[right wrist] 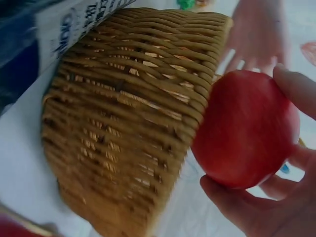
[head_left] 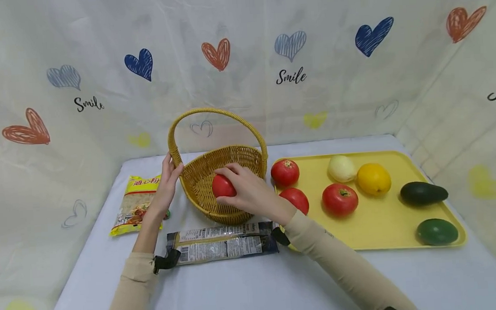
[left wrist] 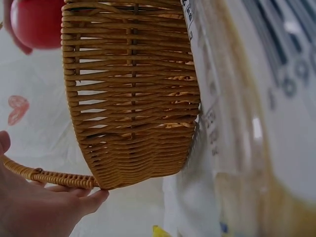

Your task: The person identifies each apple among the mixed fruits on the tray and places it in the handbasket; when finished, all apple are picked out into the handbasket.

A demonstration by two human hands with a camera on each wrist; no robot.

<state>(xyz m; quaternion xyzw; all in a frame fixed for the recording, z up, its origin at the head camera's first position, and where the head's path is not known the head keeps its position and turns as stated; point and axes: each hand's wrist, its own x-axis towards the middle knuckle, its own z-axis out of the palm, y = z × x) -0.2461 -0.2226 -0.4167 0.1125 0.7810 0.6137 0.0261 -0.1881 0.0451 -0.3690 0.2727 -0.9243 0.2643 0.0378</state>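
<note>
A wicker basket (head_left: 198, 177) with a tall arched handle stands on the white-covered table. My right hand (head_left: 250, 188) grips a red tomato (head_left: 223, 186) above the basket's opening, thumb on one side and fingers on the other. In the right wrist view, the tomato (right wrist: 247, 129) appears beside the woven rim. My left hand (head_left: 166, 186) holds the base of the handle on the left, which passes between thumb and fingers in the left wrist view. Part of the basket's inside is hidden behind my right hand.
Right of the basket, a yellow tray (head_left: 376, 232) bears several red tomatoes (head_left: 340, 200), an onion (head_left: 341, 168), a yellow lemon-like fruit (head_left: 374, 179) and two dark green items (head_left: 437, 232). A yellow food bag (head_left: 133, 202) lies left; a long printed packet (head_left: 221, 244) lies in front.
</note>
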